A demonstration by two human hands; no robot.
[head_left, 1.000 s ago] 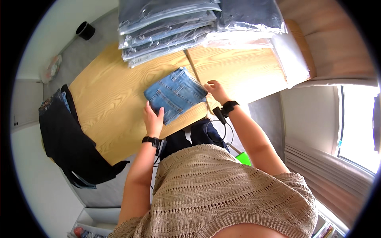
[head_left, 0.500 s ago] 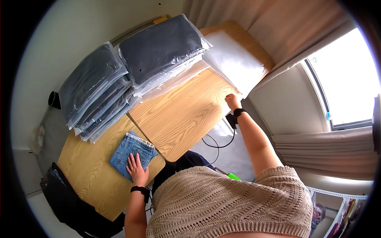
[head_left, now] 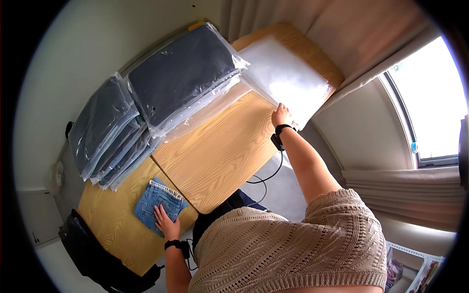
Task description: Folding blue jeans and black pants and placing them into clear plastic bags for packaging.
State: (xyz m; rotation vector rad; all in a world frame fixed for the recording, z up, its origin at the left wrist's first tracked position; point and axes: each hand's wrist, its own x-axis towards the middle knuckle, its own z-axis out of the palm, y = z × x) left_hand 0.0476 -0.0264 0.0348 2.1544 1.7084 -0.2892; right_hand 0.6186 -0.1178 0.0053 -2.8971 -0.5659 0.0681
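Note:
On the left part of the wooden table lies a folded pair of blue jeans (head_left: 149, 197), its waistband turned toward the far right. My left hand (head_left: 167, 223) rests on the jeans, palm down with its fingers stretched out. Farther right, my right hand (head_left: 282, 116) is at the edge of a stack of clear plastic bags (head_left: 286, 73), with its fingers curled. Whether a bag edge lies between those fingers is hidden. Both wrists wear black bands with small boxes attached.
Plastic-wrapped dark garments stand in two piles, a left pile (head_left: 105, 122) and a taller right pile (head_left: 183, 73), at the table's far side. A seam divides the wooden table (head_left: 215, 151). A black chair (head_left: 93, 249) is at left; a cable (head_left: 266, 180) hangs below my right wrist.
My right hand has moved slightly up and left along the bags' edge, its fingers now pointing away. My left hand stays on the jeans. The whole view has shifted a little.

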